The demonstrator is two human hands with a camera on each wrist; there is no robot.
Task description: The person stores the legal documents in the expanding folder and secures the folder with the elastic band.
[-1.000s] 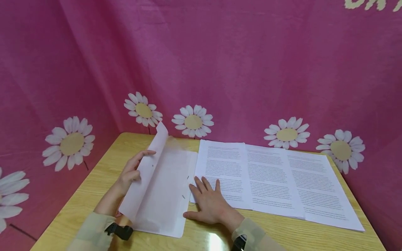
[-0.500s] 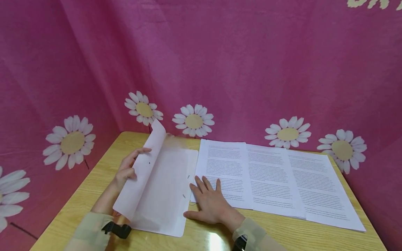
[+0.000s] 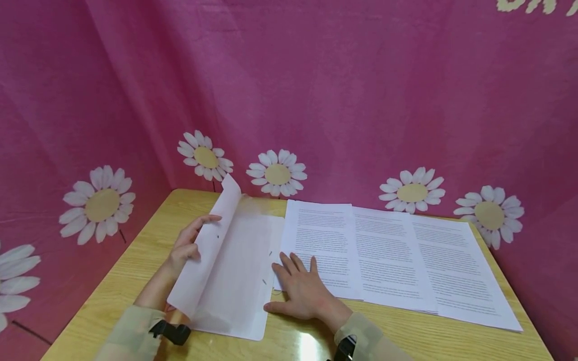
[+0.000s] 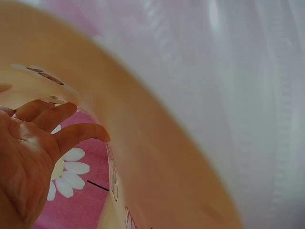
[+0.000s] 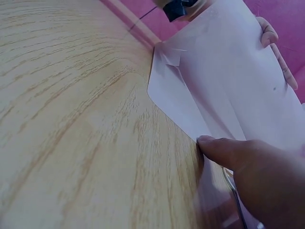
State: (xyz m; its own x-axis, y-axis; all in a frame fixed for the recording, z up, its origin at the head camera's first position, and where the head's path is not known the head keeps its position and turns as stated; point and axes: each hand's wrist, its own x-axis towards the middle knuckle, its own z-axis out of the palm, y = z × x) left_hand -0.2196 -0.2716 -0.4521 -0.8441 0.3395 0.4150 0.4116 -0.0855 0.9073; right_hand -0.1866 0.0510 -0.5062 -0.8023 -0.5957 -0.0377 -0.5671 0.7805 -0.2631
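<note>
A pale folder (image 3: 246, 271) lies on the table with its front cover (image 3: 205, 268) raised and curling. My left hand (image 3: 180, 250) grips the cover by its left edge; fingertips (image 5: 269, 37) show over that edge in the right wrist view. Printed drawings (image 4: 50, 78) mark the cover's outer side in the left wrist view. Two small slits with thin prongs show near the folder's right edge. My right hand (image 3: 302, 293) is spread flat, its thumb (image 5: 221, 148) touching the folder's edge and its fingertips at the nearest printed sheets (image 3: 322, 230).
More overlapping printed sheets (image 3: 384, 250) run to the right, the last one (image 3: 456, 265) near the table's right edge. A wooden table (image 3: 280, 346) carries everything. A pink curtain (image 3: 316, 100) with daisies hangs close behind and at the sides.
The raised cover and my left hand have swayed slightly left, then back right. My right hand and the sheets have stayed in place.
</note>
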